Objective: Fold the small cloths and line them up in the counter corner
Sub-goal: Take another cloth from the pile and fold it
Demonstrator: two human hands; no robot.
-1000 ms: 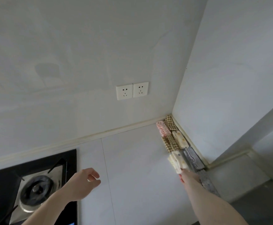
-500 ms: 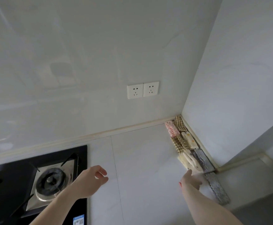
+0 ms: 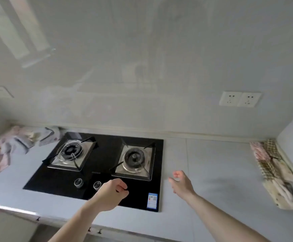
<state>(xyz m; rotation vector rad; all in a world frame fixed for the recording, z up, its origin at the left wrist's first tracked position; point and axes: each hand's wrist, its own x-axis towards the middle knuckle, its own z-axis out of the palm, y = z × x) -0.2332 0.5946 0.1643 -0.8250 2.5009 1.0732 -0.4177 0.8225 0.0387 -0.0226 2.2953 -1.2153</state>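
Several folded small cloths (image 3: 274,169), pink, checked and cream, lie in a row along the right wall from the counter corner toward the front. A loose heap of unfolded cloths (image 3: 18,142), pink and grey, sits at the far left of the counter beside the hob. My left hand (image 3: 111,193) hovers over the hob's front edge with its fingers curled and nothing in it. My right hand (image 3: 181,183) hangs over the bare counter just right of the hob, fingers apart, holding nothing. Both hands are far from either group of cloths.
A black glass hob (image 3: 105,173) with two gas burners and two knobs fills the middle of the counter. A double wall socket (image 3: 240,99) is on the back wall at the right. The counter's front edge runs along the bottom left.
My right hand has let go of the cream folded cloth and drawn back left from the row. The view has swung left, bringing the whole hob and the unfolded heap into sight.
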